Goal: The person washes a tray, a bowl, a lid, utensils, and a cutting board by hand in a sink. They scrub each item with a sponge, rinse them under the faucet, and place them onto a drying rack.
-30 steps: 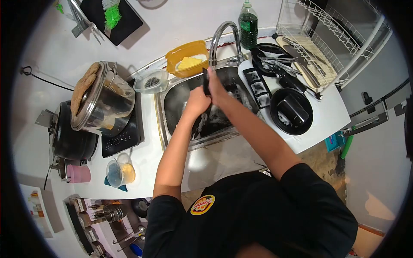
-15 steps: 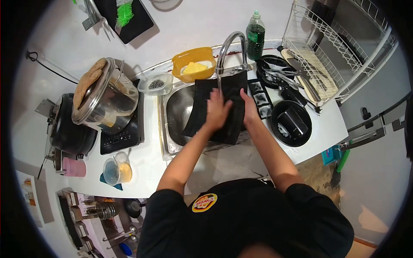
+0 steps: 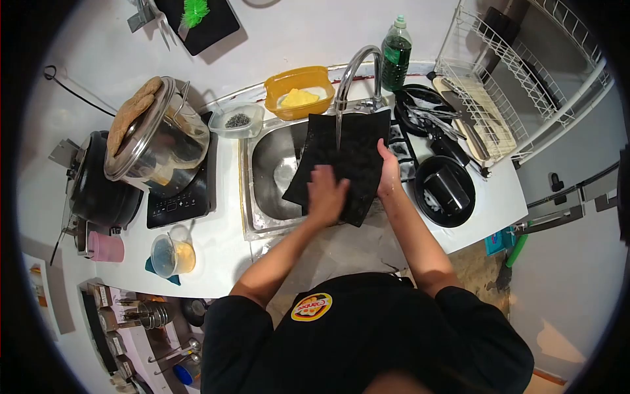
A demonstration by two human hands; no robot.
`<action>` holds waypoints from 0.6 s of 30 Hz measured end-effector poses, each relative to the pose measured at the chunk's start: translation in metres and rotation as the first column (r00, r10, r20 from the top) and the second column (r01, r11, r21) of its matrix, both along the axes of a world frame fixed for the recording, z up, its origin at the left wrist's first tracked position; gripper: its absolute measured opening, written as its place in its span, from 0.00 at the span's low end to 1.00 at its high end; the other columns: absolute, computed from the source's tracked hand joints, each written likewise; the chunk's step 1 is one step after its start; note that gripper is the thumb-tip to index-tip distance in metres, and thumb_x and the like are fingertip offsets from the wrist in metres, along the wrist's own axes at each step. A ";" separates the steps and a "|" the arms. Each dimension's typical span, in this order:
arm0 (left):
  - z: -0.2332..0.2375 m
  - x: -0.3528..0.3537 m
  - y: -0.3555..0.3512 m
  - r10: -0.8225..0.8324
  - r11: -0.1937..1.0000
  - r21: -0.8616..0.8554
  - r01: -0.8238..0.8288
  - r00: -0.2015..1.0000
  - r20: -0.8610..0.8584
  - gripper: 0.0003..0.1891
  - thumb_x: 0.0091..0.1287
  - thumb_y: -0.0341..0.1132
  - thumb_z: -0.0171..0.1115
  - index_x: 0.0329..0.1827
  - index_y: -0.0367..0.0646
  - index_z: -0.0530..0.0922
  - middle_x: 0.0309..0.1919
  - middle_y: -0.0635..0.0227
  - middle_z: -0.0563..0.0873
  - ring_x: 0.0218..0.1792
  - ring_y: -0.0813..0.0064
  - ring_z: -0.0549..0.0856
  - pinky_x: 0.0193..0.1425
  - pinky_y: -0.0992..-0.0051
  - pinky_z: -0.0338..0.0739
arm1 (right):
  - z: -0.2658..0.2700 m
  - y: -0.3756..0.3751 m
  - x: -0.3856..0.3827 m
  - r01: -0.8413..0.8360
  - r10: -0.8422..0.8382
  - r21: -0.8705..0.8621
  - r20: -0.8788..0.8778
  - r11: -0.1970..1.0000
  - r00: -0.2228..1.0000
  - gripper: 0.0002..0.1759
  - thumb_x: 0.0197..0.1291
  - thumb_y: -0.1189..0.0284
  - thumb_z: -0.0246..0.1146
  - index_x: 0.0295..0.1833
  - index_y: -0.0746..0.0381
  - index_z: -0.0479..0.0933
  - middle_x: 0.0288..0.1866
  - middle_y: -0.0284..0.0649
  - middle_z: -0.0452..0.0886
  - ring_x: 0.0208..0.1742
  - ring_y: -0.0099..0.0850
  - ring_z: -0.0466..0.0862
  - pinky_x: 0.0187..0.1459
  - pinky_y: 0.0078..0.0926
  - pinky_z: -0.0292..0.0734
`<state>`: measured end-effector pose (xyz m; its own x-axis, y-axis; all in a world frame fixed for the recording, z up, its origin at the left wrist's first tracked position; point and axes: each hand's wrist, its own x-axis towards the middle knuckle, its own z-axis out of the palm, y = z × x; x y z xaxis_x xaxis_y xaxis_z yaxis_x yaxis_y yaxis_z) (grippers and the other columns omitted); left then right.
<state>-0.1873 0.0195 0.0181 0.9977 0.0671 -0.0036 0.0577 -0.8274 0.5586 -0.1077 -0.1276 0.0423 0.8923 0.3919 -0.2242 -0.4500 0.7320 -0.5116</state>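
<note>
A large black square tray (image 3: 351, 154) is held flat over the steel sink (image 3: 266, 174), under water running from the curved tap (image 3: 357, 72). My right hand (image 3: 389, 174) grips the tray's right edge. My left hand (image 3: 327, 194) lies palm-down on the tray's lower surface, fingers together. Whether it holds a sponge I cannot tell.
Right of the sink lie a black compartment tray (image 3: 401, 151), a black bowl with a cup (image 3: 446, 187) and a dish rack (image 3: 489, 98). Behind stand a green soap bottle (image 3: 396, 52) and a yellow tub (image 3: 298, 92). A steel pot (image 3: 154, 141) sits left on an induction hob.
The tray has turned from edge-on to flat under the tap. My left hand has slid down across it toward me while my right hand keeps hold of the right edge.
</note>
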 end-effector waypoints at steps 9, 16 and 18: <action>-0.040 0.131 0.009 0.218 0.809 -0.529 -0.257 0.966 -0.136 0.37 0.64 0.59 0.44 0.63 0.34 0.61 0.62 0.44 0.64 0.65 0.54 0.61 0.66 0.55 0.52 | 0.020 0.059 -0.030 0.303 -0.266 -0.288 0.161 0.908 0.950 0.22 0.64 0.65 0.53 0.60 0.65 0.65 0.51 0.37 0.75 0.51 0.27 0.73 0.54 0.24 0.66; 0.122 0.110 -0.005 -0.244 0.861 -0.507 0.026 0.897 -0.368 0.20 0.57 0.44 0.61 0.42 0.35 0.75 0.34 0.57 0.80 0.35 0.71 0.78 0.41 0.69 0.71 | 0.027 0.068 -0.026 0.288 -0.177 -0.468 0.268 0.835 0.947 0.24 0.53 0.73 0.56 0.57 0.66 0.68 0.53 0.41 0.73 0.52 0.26 0.71 0.52 0.20 0.65; 0.107 0.113 0.013 -0.144 0.963 -0.253 0.092 0.970 -0.195 0.15 0.55 0.38 0.62 0.38 0.34 0.77 0.27 0.58 0.82 0.27 0.69 0.80 0.35 0.69 0.74 | 0.037 0.068 -0.034 0.269 -0.008 -0.603 0.399 0.751 0.917 0.22 0.56 0.70 0.57 0.55 0.67 0.68 0.58 0.48 0.70 0.55 0.36 0.72 0.55 0.28 0.66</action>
<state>-0.0743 0.0323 0.1252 0.9734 -0.0798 -0.2150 0.1051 -0.6781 0.7274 -0.1413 -0.0592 0.0797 0.9896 0.1394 -0.0350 -0.0649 0.2159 -0.9743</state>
